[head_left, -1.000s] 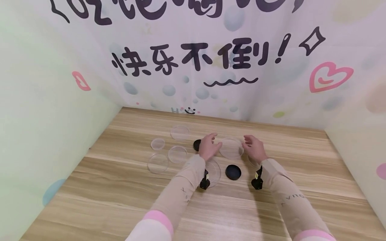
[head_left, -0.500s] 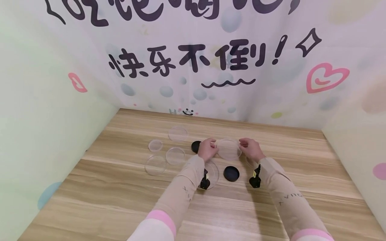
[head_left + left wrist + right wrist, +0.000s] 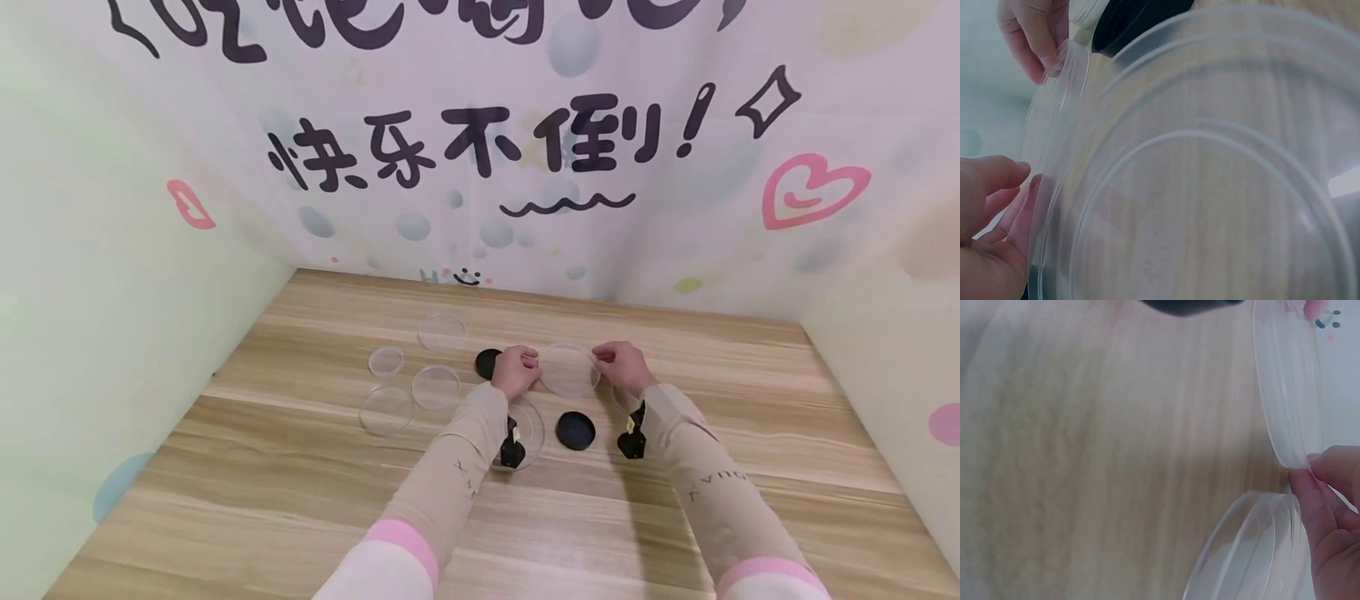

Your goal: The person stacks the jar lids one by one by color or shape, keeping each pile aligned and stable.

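Between my two hands is a clear round petri dish [image 3: 570, 371], low over the wooden table. My right hand [image 3: 622, 367] pinches its right rim; the right wrist view shows thumb and fingertips [image 3: 1310, 478] on the edge of the tilted dish [image 3: 1288, 381]. On the opposite side, the curled left hand [image 3: 516, 372] has thumb and fingers at the left rim, seen at the lower left of the left wrist view. Under the left wrist lies a larger clear dish [image 3: 536, 429], partly hidden. Another clear dish [image 3: 1241, 550] sits below the right hand.
A shallow black round dish [image 3: 576, 431] lies between the forearms. Left of the left hand is a black disc [image 3: 487, 364], partly covered. Several clear dishes, among them a small one [image 3: 386, 362], lie on the left of the table [image 3: 247, 467]. A printed cloth wall stands behind.
Both hands have drawn in on the clear petri dish from either side, and their spread fingers have curled onto its rim. The surrounding dishes stay in place; the head view has shifted slightly.
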Demonstrator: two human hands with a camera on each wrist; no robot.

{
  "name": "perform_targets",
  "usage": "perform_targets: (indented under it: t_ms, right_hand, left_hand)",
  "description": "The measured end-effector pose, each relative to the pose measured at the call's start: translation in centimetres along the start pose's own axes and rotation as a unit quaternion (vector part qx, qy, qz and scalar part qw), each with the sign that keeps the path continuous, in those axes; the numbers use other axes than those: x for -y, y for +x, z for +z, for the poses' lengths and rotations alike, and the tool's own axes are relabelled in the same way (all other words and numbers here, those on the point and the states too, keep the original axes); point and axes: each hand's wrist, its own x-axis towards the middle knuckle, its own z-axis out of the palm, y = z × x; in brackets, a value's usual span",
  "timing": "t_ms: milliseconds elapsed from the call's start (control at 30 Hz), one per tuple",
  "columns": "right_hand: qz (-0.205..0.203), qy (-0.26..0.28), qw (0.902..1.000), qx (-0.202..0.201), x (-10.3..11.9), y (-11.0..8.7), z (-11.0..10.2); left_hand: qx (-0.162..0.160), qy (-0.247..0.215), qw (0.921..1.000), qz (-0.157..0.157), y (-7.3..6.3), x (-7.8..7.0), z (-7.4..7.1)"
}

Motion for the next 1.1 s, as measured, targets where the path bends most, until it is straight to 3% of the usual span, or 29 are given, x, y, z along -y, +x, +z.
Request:
perform_targets:
  t_ms: [67, 100, 133, 200, 267, 333, 433, 567, 600, 633, 700, 767, 833, 867, 1100]
  right_hand:
    - [0.004, 0.004, 1.0000, 0.001, 0.1, 0.0, 0.0]
    - [0.008, 0.007, 0.9999, 0.001, 0.2, 0.0, -0.1]
    - [0.010, 0.009, 0.9999, 0.003, 0.2, 0.0, -0.1]
    - [0.018, 0.018, 0.9996, 0.006, 0.2, -0.1, -0.1]
    - [0.030, 0.032, 0.9990, 0.009, 0.2, -0.1, -0.2]
    - [0.039, 0.044, 0.9982, 0.011, 0.2, -0.2, -0.2]
    - [0.048, 0.065, 0.9967, 0.008, 0.4, -0.3, -0.3]
    - [0.053, 0.083, 0.9952, -0.002, 0.9, -0.5, -0.6]
    - [0.056, 0.088, 0.9946, -0.005, 1.0, -0.6, -0.7]
    - [0.057, 0.090, 0.9942, -0.008, 1.1, -0.7, -0.8]
    - [0.059, 0.096, 0.9936, -0.010, 1.3, -0.7, -0.9]
    - [0.058, 0.103, 0.9928, -0.016, 1.4, -0.7, -1.0]
    - [0.050, 0.106, 0.9928, -0.024, 1.5, -0.7, -1.1]
    - [0.046, 0.106, 0.9929, -0.027, 1.6, -0.8, -1.1]
    - [0.047, 0.125, 0.9904, -0.035, 2.1, -1.3, -1.3]
  left_hand:
    - [0.001, -0.006, 1.0000, -0.004, 1.3, 2.6, 1.6]
    - [0.000, -0.005, 1.0000, -0.007, 1.6, 3.0, 1.9]
    - [0.003, -0.004, 0.9999, -0.014, 1.7, 3.1, 2.0]
    - [0.006, 0.003, 0.9996, -0.026, 0.8, 1.5, 1.1]
    - [0.006, 0.013, 0.9993, -0.033, -0.6, -1.1, -0.3]
    - [0.010, 0.020, 0.9990, -0.038, -2.5, -4.8, -2.5]
    - [0.002, 0.001, 1.0000, -0.001, -5.3, -9.8, -5.8]
    - [0.028, -0.023, 0.9990, -0.027, -8.5, -16.8, -10.6]
    - [0.037, -0.026, 0.9978, -0.049, -9.2, -18.6, -11.7]
    - [0.037, -0.037, 0.9976, -0.046, -9.8, -19.7, -12.5]
    - [0.042, -0.034, 0.9962, -0.068, -10.8, -22.0, -13.8]
    - [0.042, -0.039, 0.9960, -0.069, -11.3, -23.1, -14.7]
    - [0.038, -0.036, 0.9970, -0.058, -11.5, -23.3, -15.0]
    - [0.048, -0.025, 0.9954, -0.079, -11.6, -23.9, -15.3]
    - [0.058, -0.022, 0.9964, -0.057, -11.6, -24.2, -16.2]
